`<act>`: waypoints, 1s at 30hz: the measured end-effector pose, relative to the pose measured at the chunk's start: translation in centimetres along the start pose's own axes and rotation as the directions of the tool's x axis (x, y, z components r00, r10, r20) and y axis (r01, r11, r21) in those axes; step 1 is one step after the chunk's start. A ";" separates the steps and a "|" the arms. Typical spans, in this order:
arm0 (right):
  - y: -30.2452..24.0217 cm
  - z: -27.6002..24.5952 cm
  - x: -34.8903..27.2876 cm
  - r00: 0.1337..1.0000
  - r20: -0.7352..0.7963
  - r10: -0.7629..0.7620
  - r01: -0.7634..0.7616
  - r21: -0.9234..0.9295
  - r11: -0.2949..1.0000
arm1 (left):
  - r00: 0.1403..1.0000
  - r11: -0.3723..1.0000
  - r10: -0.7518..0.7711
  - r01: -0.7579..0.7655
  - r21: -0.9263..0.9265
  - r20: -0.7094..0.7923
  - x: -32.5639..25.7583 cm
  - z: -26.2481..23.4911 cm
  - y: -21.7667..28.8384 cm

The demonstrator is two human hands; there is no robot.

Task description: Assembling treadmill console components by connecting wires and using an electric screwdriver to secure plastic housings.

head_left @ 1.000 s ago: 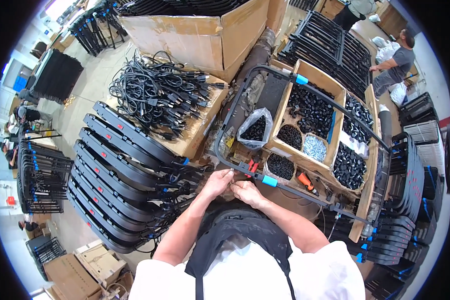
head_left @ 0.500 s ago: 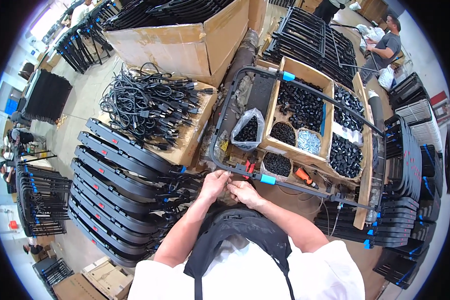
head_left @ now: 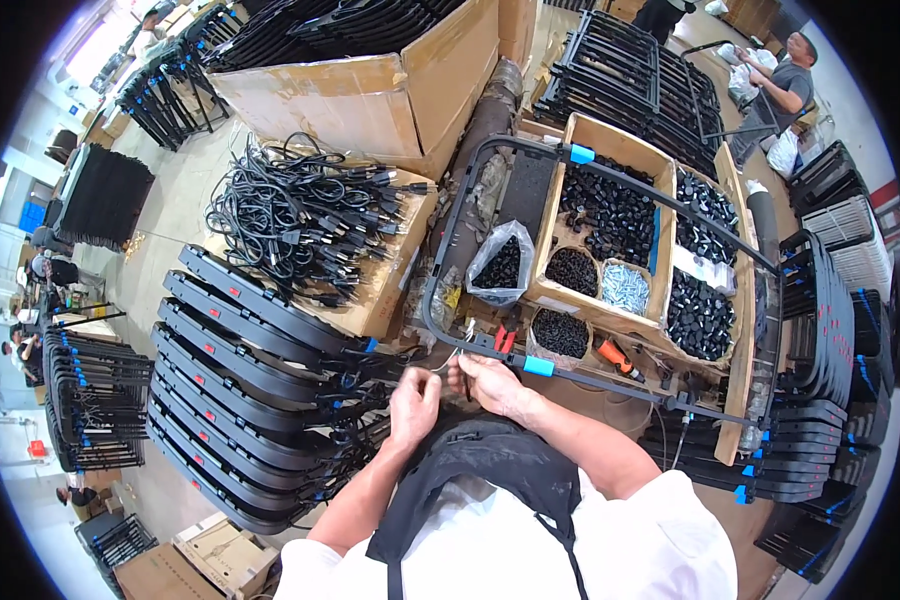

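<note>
A black bent metal tube frame with blue tape bands lies across the bench in front of me. My left hand and my right hand are close together at its near bar, just left of a blue band. Both pinch a thin pale wire between them. Red-handled pliers rest on the bar right above my right hand. What the fingertips do with the wire is too small to tell.
A stack of black curved panels fills the left. Black cables lie on a cardboard box. A divided wooden tray holds black caps and screws, beside a plastic bag. An orange tool lies right. Another person stands at the back right.
The view has shifted and drawn closer to the bench. My left hand has pulled slightly down and left from the frame bar, stretching the wire; my right hand stays at the bar.
</note>
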State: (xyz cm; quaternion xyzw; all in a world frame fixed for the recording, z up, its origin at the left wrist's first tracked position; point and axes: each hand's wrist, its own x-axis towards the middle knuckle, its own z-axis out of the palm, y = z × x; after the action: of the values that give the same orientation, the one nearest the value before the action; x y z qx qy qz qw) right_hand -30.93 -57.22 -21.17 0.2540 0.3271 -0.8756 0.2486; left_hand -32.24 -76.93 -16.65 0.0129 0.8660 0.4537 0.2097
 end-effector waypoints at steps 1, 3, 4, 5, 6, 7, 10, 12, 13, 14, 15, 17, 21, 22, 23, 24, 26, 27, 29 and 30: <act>0.2 0.1 0.3 1.000 0.001 0.022 -0.022 0.092 0.995 | 0.967 0.990 -0.139 0.143 -0.007 0.214 -0.1 0.1 -1.4; 0.4 0.0 0.7 0.999 0.030 0.020 -0.024 0.120 0.993 | 0.946 0.998 -0.045 0.030 0.052 0.322 -0.6 1.9 -3.4; 0.6 0.7 1.0 1.000 0.015 0.022 -0.024 0.136 0.990 | 0.941 0.992 0.117 -0.127 0.011 0.317 -0.6 3.4 -6.7; 0.8 0.8 0.8 1.000 -0.019 0.014 -0.011 0.161 0.987 | 0.936 0.955 0.292 -0.297 -0.004 0.197 -0.4 4.8 -6.3; 0.9 1.0 0.9 1.000 -0.011 -0.022 0.024 0.158 0.987 | 0.936 0.986 0.167 -0.158 -0.054 0.309 -0.4 4.6 -6.5; 0.7 0.5 0.6 0.999 -0.030 -0.029 0.033 0.164 0.986 | 0.897 0.996 0.052 -0.016 -0.086 0.439 -0.2 3.8 -3.3; -0.8 1.7 -0.6 0.993 -0.116 0.028 -0.057 -0.255 0.965 | 0.888 0.985 0.058 0.023 -0.170 0.456 -0.7 3.7 -4.8; -3.8 1.3 -2.9 0.995 0.094 -0.025 0.095 -0.894 0.438 | 0.936 0.975 0.053 0.026 -0.220 0.347 -1.0 3.9 -4.8; -5.8 3.2 -5.8 0.953 0.268 -0.143 0.278 -0.959 0.055 | 0.971 0.964 0.041 0.024 -0.266 0.235 -1.3 3.9 -5.1; -9.4 5.8 -7.3 0.989 0.147 -0.029 0.149 -0.975 0.167 | 0.959 0.965 0.031 0.045 -0.259 0.282 -1.0 3.3 -5.5; -10.4 5.4 -7.0 0.972 0.040 -0.233 0.065 -0.993 0.101 | 0.953 0.966 -0.028 0.103 -0.236 0.303 -0.9 2.6 -4.6; -11.5 1.3 -3.4 0.674 0.344 -0.654 0.243 -0.939 -0.244 | 0.957 0.970 0.010 0.062 -0.236 0.291 -0.6 2.5 -4.1; -12.0 -1.9 2.9 0.999 -0.036 -0.034 -0.027 -0.972 0.232 | 0.962 0.948 -0.024 0.109 -0.301 0.272 0.3 3.0 -4.3; -11.7 -0.9 3.7 0.998 0.034 0.058 0.012 -0.943 0.332 | 0.957 0.924 -0.077 0.174 -0.340 0.281 0.1 2.9 -4.0; -11.6 -0.4 4.0 0.997 0.044 0.063 0.021 -0.944 0.330 | 0.948 0.894 -0.128 0.237 -0.379 0.292 -0.1 2.7 -3.7; -11.5 0.0 4.1 0.993 0.119 0.010 0.107 -0.920 0.377 | 0.937 0.876 -0.134 0.265 -0.404 0.324 -0.1 2.5 -3.4; -10.8 0.0 4.5 0.971 0.204 -0.126 0.239 -0.861 0.449 | 0.904 0.819 -0.132 0.331 -0.469 0.407 -0.1 2.2 -3.6; -10.4 -0.4 5.0 0.970 0.209 -0.122 0.241 -0.860 0.449 | 0.862 0.753 -0.116 0.401 -0.523 0.493 -0.2 2.2 -3.7; -10.1 -1.1 5.4 0.961 0.055 -0.272 0.205 -0.801 0.562 | 0.866 0.760 -0.053 0.358 -0.543 0.497 -0.2 2.4 -3.2; -10.0 -1.5 5.5 0.953 0.064 -0.298 0.225 -0.807 0.546 | 0.896 0.860 -0.002 0.228 -0.456 0.444 -0.1 2.4 -3.0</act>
State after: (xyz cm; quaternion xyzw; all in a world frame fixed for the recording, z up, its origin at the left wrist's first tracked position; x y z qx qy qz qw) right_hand -40.68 -50.99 -21.04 0.0972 0.7312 -0.6479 0.1899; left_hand -30.72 -76.80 -20.18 0.0048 0.6514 0.6330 0.4183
